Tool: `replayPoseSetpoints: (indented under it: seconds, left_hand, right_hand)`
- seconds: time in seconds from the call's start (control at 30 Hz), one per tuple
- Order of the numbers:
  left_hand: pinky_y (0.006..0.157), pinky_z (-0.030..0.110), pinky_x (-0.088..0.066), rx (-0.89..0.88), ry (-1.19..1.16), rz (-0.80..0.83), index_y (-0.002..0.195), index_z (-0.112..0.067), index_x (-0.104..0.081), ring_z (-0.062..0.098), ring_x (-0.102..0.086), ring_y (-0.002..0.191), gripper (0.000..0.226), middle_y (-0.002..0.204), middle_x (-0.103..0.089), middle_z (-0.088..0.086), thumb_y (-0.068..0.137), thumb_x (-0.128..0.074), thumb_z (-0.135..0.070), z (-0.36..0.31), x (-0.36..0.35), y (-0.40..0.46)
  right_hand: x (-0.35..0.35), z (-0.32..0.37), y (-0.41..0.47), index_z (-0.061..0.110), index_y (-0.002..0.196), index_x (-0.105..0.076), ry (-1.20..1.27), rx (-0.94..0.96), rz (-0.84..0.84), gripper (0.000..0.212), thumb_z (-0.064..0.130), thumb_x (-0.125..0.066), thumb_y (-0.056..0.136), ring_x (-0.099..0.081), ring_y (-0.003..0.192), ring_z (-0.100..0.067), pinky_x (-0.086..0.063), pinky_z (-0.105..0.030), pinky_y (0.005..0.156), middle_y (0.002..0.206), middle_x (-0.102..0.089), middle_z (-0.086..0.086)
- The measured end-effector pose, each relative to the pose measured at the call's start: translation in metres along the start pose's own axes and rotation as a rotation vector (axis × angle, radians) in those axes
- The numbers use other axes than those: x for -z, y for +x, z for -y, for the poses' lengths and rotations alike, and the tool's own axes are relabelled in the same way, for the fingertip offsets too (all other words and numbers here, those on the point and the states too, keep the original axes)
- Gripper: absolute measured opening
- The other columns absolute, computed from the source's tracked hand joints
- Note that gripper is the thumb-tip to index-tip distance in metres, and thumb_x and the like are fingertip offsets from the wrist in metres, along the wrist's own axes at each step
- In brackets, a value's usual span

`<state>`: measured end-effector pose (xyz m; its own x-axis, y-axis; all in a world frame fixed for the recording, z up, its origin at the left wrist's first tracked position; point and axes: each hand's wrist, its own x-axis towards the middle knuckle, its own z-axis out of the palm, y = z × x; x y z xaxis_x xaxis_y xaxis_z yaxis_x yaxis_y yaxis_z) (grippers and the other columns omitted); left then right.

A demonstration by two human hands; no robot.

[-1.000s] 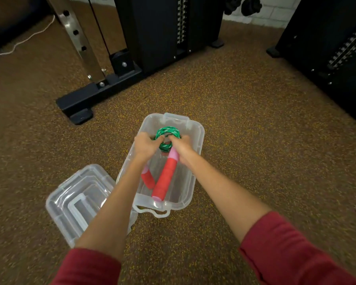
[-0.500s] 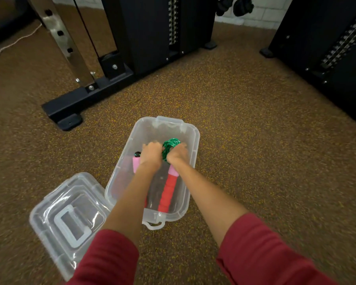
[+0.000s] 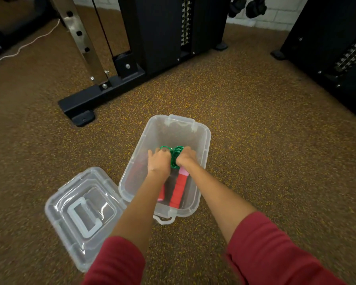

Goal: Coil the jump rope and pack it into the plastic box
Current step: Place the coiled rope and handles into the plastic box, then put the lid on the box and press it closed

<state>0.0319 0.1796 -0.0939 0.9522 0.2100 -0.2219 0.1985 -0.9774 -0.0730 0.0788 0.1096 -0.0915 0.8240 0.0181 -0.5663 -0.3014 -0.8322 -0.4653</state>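
Inside the box [image 3: 203, 145], both hands are gripping the green rope [image 3: 174, 156]: left hand [image 3: 159, 161] at nine o'clock, right hand [image 3: 185, 158] at three, fingers curled round it.

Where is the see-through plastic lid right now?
In the head view, the clear plastic lid lies on the speckled brown floor, at lower left, beside the open clear plastic box.
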Motion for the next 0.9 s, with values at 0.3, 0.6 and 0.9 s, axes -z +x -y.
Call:
replayPoseSetpoints:
  seconds: [0.3,0.6,0.9]
  left_hand:
    - [0.095,0.040,-0.039,0.038,-0.453,-0.173,0.127,-0.005,-0.051,0.036,-0.047,0.120,0.040,0.127,-0.055,0.017,0.088,-0.045,-0.001,0.009,0.017,-0.024]
    - [0.099,0.031,-0.034,0.160,-0.772,-0.776,0.122,-0.009,-0.060,0.024,-0.047,0.119,0.035,0.124,-0.058,0.009,0.090,-0.047,-0.004,0.068,0.050,-0.069]
    - [0.103,0.038,-0.026,0.867,-0.916,-0.715,0.139,-0.008,-0.040,0.034,-0.030,0.131,0.044,0.139,-0.039,0.020,0.096,-0.046,-0.013,0.163,-0.023,-0.123]
  right_hand:
    - [0.004,0.010,-0.012,0.004,0.140,-0.033,-0.121,0.045,-0.009,0.061,0.022,-0.061,0.089,-0.037,0.134,-0.036,-0.036,-0.040,0.109,0.145,-0.035,-0.019]
    - [0.028,0.092,-0.076,0.016,0.132,-0.046,0.116,0.440,-0.289,0.041,0.014,-0.049,0.092,-0.033,0.131,-0.032,-0.028,-0.040,0.106,0.138,-0.039,-0.014]
    - [-0.072,0.143,-0.128,0.007,0.137,-0.042,0.039,0.805,0.119,0.044,0.013,-0.052,0.094,-0.040,0.128,-0.031,-0.037,-0.042,0.107,0.138,-0.043,-0.016]
